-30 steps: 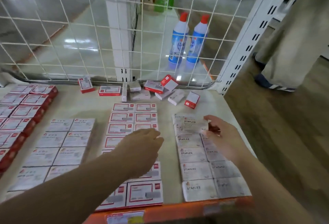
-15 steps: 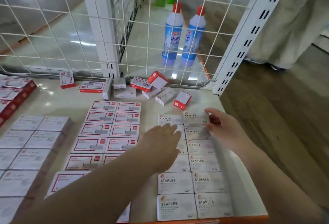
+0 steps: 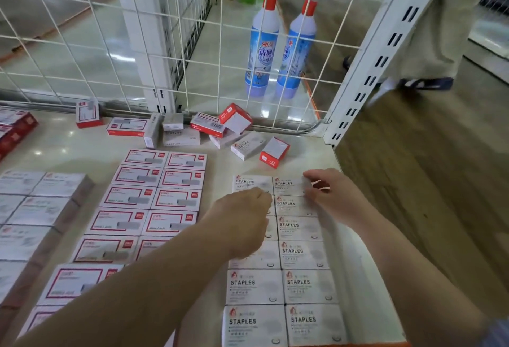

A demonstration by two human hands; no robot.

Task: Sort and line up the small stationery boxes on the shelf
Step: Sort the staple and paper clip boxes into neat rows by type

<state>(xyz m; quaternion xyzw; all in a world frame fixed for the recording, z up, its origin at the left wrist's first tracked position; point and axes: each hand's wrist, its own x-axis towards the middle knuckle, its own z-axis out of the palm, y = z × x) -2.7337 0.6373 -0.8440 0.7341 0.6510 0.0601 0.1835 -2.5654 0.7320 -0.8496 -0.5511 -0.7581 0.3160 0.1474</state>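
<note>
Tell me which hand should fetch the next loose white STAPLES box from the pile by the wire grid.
Right, probably. The right hand sits at the far end of the white STAPLES rows, with the loose white box just beyond it. The left hand lies lower, over the left column, and would reach farther.

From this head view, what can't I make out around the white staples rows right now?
- Boxes beneath the left hand: covered by it.
- Right hand contact with the rear box: fingers hide it.
- Front boxes: cut by the bottom edge.
- Small print: too blurred.
</note>
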